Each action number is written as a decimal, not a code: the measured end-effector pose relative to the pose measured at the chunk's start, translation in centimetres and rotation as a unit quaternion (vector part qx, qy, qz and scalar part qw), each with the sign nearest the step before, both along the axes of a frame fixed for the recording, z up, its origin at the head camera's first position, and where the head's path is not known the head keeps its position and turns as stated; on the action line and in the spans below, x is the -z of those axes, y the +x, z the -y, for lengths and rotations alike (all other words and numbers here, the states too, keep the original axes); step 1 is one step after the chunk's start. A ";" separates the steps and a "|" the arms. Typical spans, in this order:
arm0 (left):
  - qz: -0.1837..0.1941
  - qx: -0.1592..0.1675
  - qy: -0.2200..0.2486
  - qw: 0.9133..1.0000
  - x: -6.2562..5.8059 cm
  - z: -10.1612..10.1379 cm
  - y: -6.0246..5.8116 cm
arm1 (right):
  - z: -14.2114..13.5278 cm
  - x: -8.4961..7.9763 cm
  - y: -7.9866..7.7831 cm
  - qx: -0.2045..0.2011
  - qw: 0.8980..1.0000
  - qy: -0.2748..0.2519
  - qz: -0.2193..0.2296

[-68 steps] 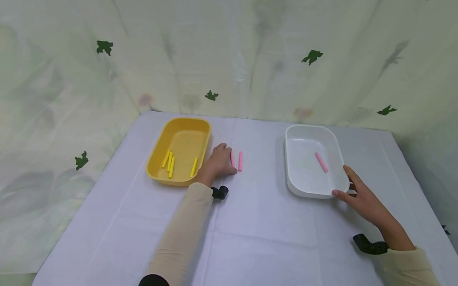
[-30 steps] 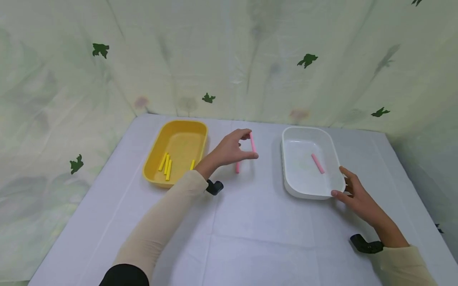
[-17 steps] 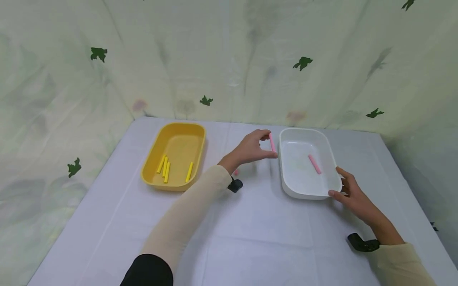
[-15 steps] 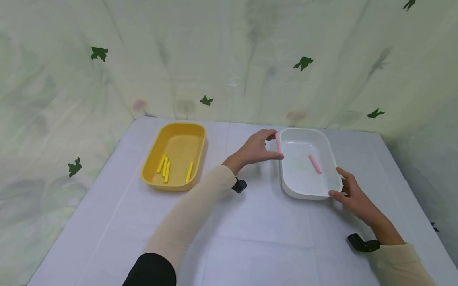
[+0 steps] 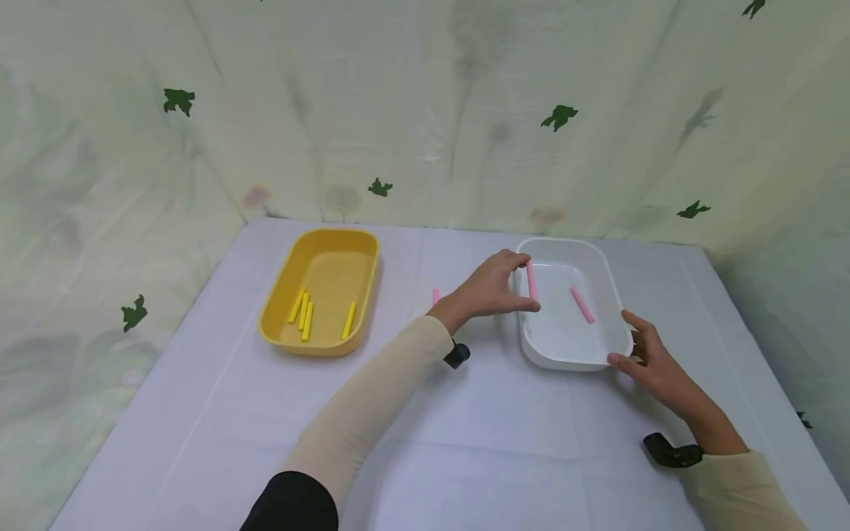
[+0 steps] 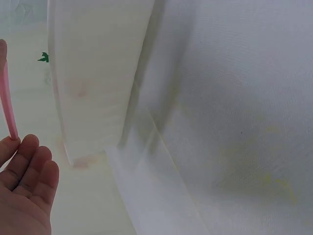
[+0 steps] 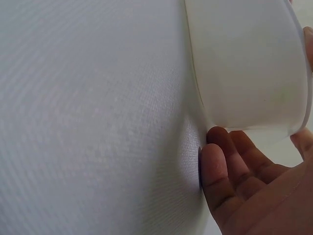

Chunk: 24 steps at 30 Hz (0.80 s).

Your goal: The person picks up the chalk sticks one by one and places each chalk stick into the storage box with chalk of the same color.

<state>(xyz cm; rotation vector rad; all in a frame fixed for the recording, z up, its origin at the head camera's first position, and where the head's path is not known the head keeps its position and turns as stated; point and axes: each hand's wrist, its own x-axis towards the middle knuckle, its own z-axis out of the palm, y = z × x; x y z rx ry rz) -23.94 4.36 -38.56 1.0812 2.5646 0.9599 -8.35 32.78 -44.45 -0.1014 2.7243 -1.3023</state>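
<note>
A pink chalk stick (image 5: 531, 280) is pinched between the thumb and fingertips of my left hand (image 5: 491, 287), over the left rim of the white tray (image 5: 564, 343). Another pink chalk (image 5: 582, 304) lies inside that tray. My right hand (image 5: 667, 372) grips the tray's near right corner, thumb on the rim. In the right wrist view its fingers (image 7: 214, 164) are low against the tray's wall (image 7: 249, 63). The left wrist view shows the held chalk (image 6: 8, 105) upright at the edge, beside the tray's outer side (image 6: 98, 73).
On the left of the white-covered table (image 5: 465, 457) stands a yellow tray (image 5: 335, 258) with several yellow chalks (image 5: 308, 321) in it. One pink chalk (image 5: 435, 296) lies between the trays, partly hidden by my left arm. A patterned curtain (image 5: 425, 110) hangs behind.
My left hand has picked up a pink chalk from beside the yellow tray and carried it right to the white tray's left rim. The right hand has kept its grip on the corner.
</note>
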 end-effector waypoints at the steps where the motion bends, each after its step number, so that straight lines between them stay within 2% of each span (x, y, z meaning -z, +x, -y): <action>1: -0.004 0.000 -0.004 1.000 0.0 0.0 -0.1 | 0.0 0.0 0.0 0.000 1.000 0.001 -0.002; 4: -0.007 0.000 -0.008 1.000 0.1 0.0 -0.2 | -0.1 0.0 0.0 0.000 1.000 0.002 -0.004; 11: 0.014 -0.010 -0.020 1.000 0.9 0.0 -0.2 | -0.1 0.0 0.0 -0.002 1.000 -0.003 -0.003; 24: 0.015 -0.023 -0.034 0.999 1.8 0.0 -0.3 | 0.1 -0.1 0.2 0.006 1.000 -0.001 -0.003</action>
